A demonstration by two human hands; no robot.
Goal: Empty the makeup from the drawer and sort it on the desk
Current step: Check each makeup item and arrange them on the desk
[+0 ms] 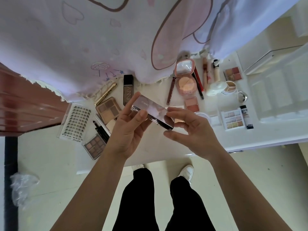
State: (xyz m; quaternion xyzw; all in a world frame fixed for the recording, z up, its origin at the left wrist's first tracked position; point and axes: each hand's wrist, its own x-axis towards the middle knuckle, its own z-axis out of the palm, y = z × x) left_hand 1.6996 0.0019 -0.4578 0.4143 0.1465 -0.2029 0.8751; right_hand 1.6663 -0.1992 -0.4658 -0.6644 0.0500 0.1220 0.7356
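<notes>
Item: mirrored palette (152, 112), held above the counter (150, 151) between both hands. I judge it light, rigid, slick-faced, with a fragile hinge; I would take it by the short ends. Left hand (128, 135) curls round its left end; right hand (193, 134) pinches the right corner.

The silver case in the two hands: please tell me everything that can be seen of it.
The silver case is flat and rectangular, with a mirror-like lid that bears small lettering near its left end, and a darker side edge. It looks closed. It is held tilted above the desk. The left hand grips its left end, thumb on the lid; the right hand pinches its right end.
</notes>
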